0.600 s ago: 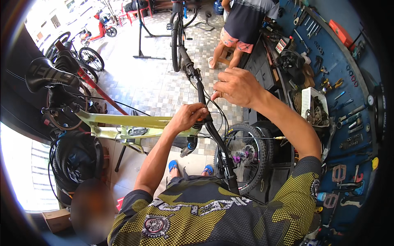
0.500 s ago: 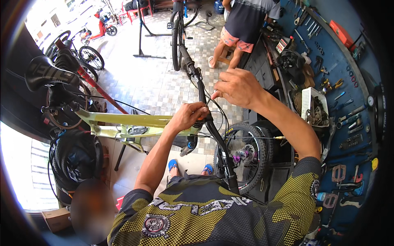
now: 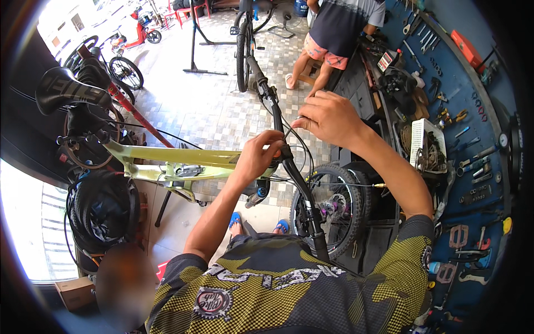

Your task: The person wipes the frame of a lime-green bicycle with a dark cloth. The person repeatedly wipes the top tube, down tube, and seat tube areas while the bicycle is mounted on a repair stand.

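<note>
From my feed, the handlebar [image 3: 299, 182] slants from the upper centre to the lower centre of the frame, at the right end of the pale green bike frame [image 3: 206, 157]. The left hand [image 3: 257, 158] curls over the bar's middle; the right hand [image 3: 334, 119], just right of centre, pinches a thin dark piece [image 3: 288, 132] that reaches toward the left fingers. It's too small for me to tell a tool from a cable end, or what exactly the left hand grips. My worry is slippage: with so little between the fingertips, a skewed push could make it skid out. The bar could also swivel if poorly steadied, and the looping cables [image 3: 305, 147] could snag the right fingers.
</note>
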Action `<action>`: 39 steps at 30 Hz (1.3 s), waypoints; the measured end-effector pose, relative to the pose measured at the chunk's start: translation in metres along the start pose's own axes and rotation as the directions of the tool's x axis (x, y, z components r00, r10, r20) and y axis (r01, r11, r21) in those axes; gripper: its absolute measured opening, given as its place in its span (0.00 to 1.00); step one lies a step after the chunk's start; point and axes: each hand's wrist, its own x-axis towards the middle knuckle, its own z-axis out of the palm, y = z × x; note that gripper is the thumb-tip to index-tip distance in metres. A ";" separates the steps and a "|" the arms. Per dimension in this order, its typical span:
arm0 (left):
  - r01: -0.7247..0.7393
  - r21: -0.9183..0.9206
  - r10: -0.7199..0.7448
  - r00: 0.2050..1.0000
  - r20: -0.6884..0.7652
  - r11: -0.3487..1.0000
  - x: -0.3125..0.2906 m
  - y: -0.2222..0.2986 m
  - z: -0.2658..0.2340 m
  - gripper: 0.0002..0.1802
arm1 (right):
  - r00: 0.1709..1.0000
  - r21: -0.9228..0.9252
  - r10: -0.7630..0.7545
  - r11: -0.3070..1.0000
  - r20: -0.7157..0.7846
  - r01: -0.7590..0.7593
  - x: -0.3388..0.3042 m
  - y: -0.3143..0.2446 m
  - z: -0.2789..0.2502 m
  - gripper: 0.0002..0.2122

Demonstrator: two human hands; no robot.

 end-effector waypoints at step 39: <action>0.726 -0.167 -0.745 0.641 -0.183 0.667 -0.112 -0.220 0.101 0.27 | 0.439 0.990 0.893 0.134 -0.097 -0.054 -0.076 -0.101 0.106 0.21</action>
